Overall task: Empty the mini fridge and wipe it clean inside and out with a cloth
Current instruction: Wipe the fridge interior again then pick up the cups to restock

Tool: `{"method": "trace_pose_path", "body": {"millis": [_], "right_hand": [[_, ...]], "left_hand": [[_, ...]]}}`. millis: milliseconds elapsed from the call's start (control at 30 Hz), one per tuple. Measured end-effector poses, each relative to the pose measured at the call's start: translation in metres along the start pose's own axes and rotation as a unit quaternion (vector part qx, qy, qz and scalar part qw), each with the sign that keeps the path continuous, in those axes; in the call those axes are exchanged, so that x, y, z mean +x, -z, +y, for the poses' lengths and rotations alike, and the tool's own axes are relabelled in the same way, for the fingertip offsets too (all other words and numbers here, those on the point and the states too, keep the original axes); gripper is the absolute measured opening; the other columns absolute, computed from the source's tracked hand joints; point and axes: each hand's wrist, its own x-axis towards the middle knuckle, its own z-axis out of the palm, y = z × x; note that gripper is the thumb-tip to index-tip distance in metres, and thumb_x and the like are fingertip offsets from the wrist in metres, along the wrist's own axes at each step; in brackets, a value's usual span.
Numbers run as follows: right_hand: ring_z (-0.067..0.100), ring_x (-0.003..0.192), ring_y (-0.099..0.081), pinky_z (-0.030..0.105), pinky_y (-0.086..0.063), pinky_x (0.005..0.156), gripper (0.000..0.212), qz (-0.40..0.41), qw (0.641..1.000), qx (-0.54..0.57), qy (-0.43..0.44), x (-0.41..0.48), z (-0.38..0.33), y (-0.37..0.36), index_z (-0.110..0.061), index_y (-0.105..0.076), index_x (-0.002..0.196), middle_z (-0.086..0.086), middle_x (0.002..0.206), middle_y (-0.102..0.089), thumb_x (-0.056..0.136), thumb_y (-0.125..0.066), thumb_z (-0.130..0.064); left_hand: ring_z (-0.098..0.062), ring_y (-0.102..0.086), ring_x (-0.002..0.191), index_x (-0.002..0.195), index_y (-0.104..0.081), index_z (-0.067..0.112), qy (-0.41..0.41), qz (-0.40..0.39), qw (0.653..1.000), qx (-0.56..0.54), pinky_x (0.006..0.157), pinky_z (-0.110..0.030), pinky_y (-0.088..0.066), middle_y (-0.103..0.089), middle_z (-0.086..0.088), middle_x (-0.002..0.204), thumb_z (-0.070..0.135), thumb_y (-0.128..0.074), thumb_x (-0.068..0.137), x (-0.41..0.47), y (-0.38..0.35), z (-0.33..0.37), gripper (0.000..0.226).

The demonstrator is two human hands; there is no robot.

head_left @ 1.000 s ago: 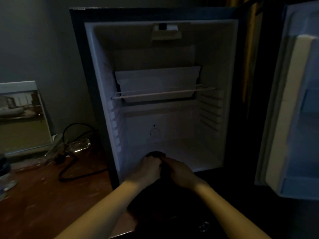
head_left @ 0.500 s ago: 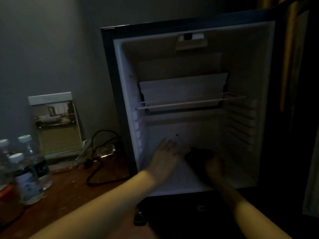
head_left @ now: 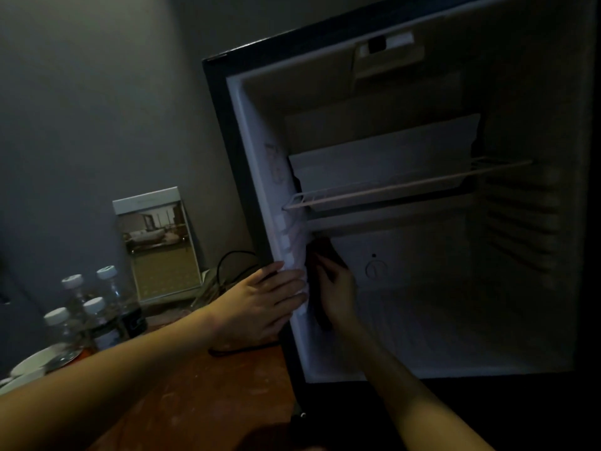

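The mini fridge (head_left: 237, 164) stands open, black outside, white inside, with nothing on its floor or on its wire shelf (head_left: 406, 187). My right hand (head_left: 338, 291) reaches inside and holds a dark cloth (head_left: 325, 255) against the lower left inner wall. My left hand (head_left: 260, 301) lies flat with straight fingers on the fridge's left front edge, fingertips touching the inner wall beside the cloth. The room is dim.
Several capped water bottles (head_left: 97, 307) and white dishes (head_left: 32, 366) stand at the left on the wooden table (head_left: 201, 385). A framed picture (head_left: 156, 242) leans on the wall. A black cable (head_left: 234, 258) loops beside the fridge.
My right hand carried the cloth from the fridge floor up to the left inner wall. My left hand shifted left onto the front edge. The view swung left and closer.
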Motion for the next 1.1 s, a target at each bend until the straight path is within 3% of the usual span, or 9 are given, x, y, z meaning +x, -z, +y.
{"method": "trace_pose_path", "body": {"millis": [100,167,333,500,600,733,800,933,1100], "right_hand": [[0.014,0.092,-0.064,0.025,-0.05,0.079,0.026,-0.049,0.983,-0.153,0.085,0.002,0.007,0.013,-0.013,-0.07,0.114,0.004,0.11,-0.07,0.097,-0.052,-0.009],[0.022,0.091,-0.064,0.027,-0.047,0.073,0.026,-0.061,0.961,-0.258,0.072,0.02,0.007,0.009,-0.009,-0.071,0.11,0.01,0.107,-0.07,0.098,-0.048,-0.013],[0.027,0.103,-0.061,0.027,-0.044,0.079,0.028,-0.099,0.901,-0.416,0.072,0.041,-0.006,0.008,-0.01,-0.066,0.115,0.01,0.115,-0.067,0.098,-0.045,-0.018],[0.028,0.097,-0.066,0.016,-0.039,0.078,0.031,-0.185,0.923,-0.283,0.184,0.005,0.008,0.041,-0.009,-0.073,0.11,0.01,0.109,-0.071,0.088,-0.051,-0.013],[0.013,0.103,-0.065,0.023,-0.048,0.093,0.029,-0.272,0.923,-0.237,0.137,0.015,0.017,0.07,-0.017,-0.073,0.112,-0.002,0.114,-0.071,0.089,-0.057,-0.007],[0.02,0.106,-0.062,0.019,-0.046,0.088,0.022,-0.122,0.986,-0.109,-0.04,0.042,0.012,0.065,-0.005,-0.07,0.109,0.005,0.109,-0.068,0.092,-0.056,-0.002],[0.022,0.104,-0.063,0.024,-0.047,0.091,0.018,-0.043,0.994,-0.088,-0.041,0.044,0.009,0.05,-0.009,-0.072,0.104,0.008,0.108,-0.069,0.09,-0.061,-0.007],[0.017,0.097,-0.06,0.025,-0.046,0.088,0.014,-0.062,0.991,-0.102,0.06,0.035,0.009,0.017,-0.008,-0.071,0.093,0.008,0.102,-0.066,0.081,-0.067,-0.015],[0.015,0.082,-0.064,0.027,-0.051,0.074,0.028,-0.044,0.99,0.034,-0.131,0.041,0.031,0.002,-0.003,-0.063,0.098,0.006,0.093,-0.068,0.081,-0.075,-0.021]], "left_hand": [[-0.023,-0.041,0.128,0.115,-0.069,0.014,0.003,-0.001,1.0,0.006,0.12,-0.036,-0.004,-0.065,-0.007,0.123,0.029,-0.045,0.089,-0.001,-0.002,0.002,0.038],[-0.023,-0.041,0.128,0.115,-0.069,0.015,0.009,-0.011,1.0,0.005,0.121,-0.036,-0.002,-0.065,-0.008,0.122,0.028,-0.043,0.091,0.0,0.002,0.002,0.038],[-0.024,-0.041,0.128,0.115,-0.069,0.016,0.007,-0.021,1.0,0.007,0.121,-0.037,-0.001,-0.064,-0.008,0.123,0.028,-0.044,0.09,0.0,0.002,0.002,0.037],[-0.023,-0.041,0.128,0.114,-0.069,0.017,0.011,-0.019,1.0,0.016,0.12,-0.038,-0.002,-0.064,-0.007,0.123,0.03,-0.046,0.088,0.001,0.001,0.002,0.037],[-0.024,-0.041,0.128,0.115,-0.068,0.017,0.018,-0.023,0.999,0.016,0.12,-0.039,-0.003,-0.064,-0.008,0.124,0.03,-0.045,0.088,0.0,0.0,0.004,0.038],[-0.024,-0.042,0.128,0.114,-0.069,0.016,0.025,-0.017,0.999,0.019,0.12,-0.039,-0.004,-0.064,-0.008,0.122,0.029,-0.044,0.089,0.0,0.0,0.005,0.037],[-0.024,-0.042,0.128,0.114,-0.069,0.016,0.025,-0.013,0.999,0.015,0.121,-0.038,-0.004,-0.064,-0.008,0.122,0.028,-0.045,0.089,0.0,0.0,0.006,0.037],[-0.024,-0.042,0.129,0.115,-0.068,0.016,0.024,-0.01,1.0,0.014,0.121,-0.038,-0.005,-0.064,-0.008,0.123,0.028,-0.045,0.09,-0.001,-0.001,0.004,0.036],[-0.023,-0.042,0.128,0.114,-0.069,0.015,0.028,-0.005,1.0,0.009,0.121,-0.037,-0.003,-0.064,-0.008,0.122,0.027,-0.045,0.089,-0.002,-0.002,0.005,0.037]]}}
